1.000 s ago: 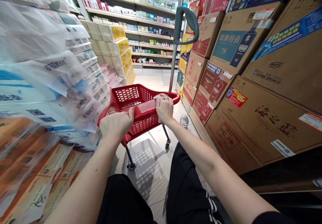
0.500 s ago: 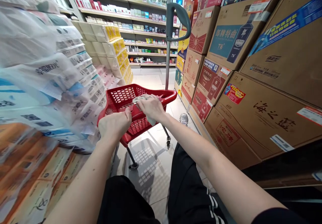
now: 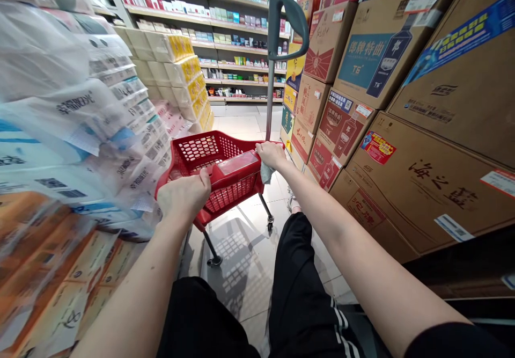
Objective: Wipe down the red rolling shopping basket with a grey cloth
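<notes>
A red plastic shopping cart (image 3: pixel 237 166) with lattice basket walls stands in front of me on thin dark legs with casters. My left hand (image 3: pixel 184 192) is wrapped round the left part of its near rim. At the rim's right end, my right hand (image 3: pixel 272 155) is closed on a pale grey cloth (image 3: pixel 266 173), which hangs below the fingers. Part of the cloth is hidden under the palm. A grey pole with a dark looped handle (image 3: pixel 288 28) rises behind the cart's right corner.
Wrapped tissue packs (image 3: pixel 96 106) are stacked high close on the left, with orange packs (image 3: pixel 48 261) below. Cardboard cartons (image 3: pixel 438 181) form a wall on the right. Shelves of small goods (image 3: pixel 241 52) cross the far end of the tiled aisle.
My right hand has slid right along the cart's near rim with the cloth, from its middle to its right end. My left hand keeps its hold on the rim.
</notes>
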`<state>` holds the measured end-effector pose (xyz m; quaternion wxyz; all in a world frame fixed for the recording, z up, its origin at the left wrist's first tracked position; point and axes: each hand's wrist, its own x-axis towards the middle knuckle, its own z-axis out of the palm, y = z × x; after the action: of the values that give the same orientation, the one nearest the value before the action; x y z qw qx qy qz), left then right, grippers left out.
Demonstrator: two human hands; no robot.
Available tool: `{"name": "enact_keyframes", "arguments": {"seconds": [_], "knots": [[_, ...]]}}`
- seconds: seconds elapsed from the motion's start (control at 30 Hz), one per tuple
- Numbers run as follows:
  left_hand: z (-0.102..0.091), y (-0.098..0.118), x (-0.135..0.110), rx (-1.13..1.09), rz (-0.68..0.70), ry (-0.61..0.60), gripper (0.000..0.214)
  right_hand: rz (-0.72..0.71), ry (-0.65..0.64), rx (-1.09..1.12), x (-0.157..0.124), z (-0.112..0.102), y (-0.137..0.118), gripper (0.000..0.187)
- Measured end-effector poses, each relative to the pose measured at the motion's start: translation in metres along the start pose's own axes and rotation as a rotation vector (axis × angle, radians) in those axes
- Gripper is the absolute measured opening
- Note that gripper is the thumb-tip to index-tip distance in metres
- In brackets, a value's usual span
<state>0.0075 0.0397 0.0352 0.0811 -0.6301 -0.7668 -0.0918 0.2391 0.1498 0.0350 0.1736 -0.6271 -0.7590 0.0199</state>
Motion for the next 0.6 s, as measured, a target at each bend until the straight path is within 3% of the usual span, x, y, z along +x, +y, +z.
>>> {"name": "enact_keyframes", "arguments": {"seconds": [0.2,0.43,0.5,0.6], "knots": [[0.000,-0.004,-0.002,0.021,-0.004,0.000,0.078,-0.021,0.057,0.012,-0.007,0.004,-0.004,0.066],[-0.005,-0.013,-0.010,0.045,0.003,-0.039,0.078,0.052,-0.303,0.040,0.025,-0.010,-0.007,0.039],[-0.008,-0.014,-0.011,0.039,0.012,-0.051,0.076,0.065,-0.268,0.030,0.019,-0.009,-0.012,0.040],[-0.009,-0.015,-0.009,0.028,0.020,-0.064,0.075,0.076,-0.019,0.023,-0.009,-0.002,-0.019,0.053]]}}
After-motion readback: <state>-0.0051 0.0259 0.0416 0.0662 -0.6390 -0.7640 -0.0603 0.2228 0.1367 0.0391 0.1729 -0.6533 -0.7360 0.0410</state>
